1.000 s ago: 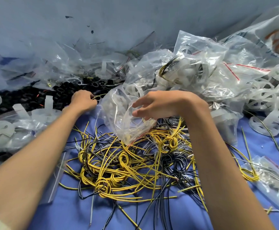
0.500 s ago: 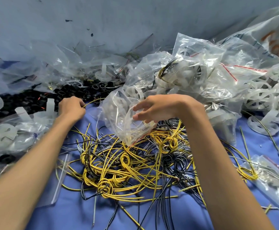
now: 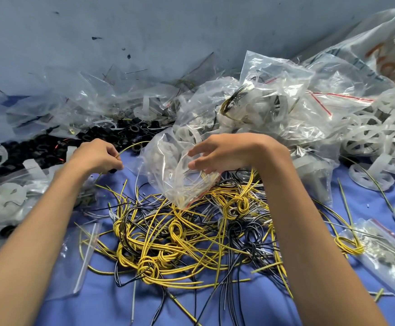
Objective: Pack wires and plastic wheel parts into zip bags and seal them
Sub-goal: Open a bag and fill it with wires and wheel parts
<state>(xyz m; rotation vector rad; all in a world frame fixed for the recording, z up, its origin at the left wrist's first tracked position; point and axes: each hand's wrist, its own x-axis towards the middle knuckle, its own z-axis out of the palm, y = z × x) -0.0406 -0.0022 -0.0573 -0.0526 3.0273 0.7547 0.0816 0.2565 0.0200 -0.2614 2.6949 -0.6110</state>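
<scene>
Left hand (image 3: 96, 156) is pinching a yellow wire (image 3: 133, 145) arcing rightward; right hand (image 3: 227, 150) is gripping the zip bag (image 3: 168, 170), its corner hanging downward

Single head-worn wide-angle view, angled forward and down, close above the blue cloth-covered tabletop (image 3: 97, 309), facing the grey-blue wall (image 3: 144, 31).

Blue cloth (image 3: 97, 310) meets a scuffed grey wall (image 3: 144, 31).
</scene>
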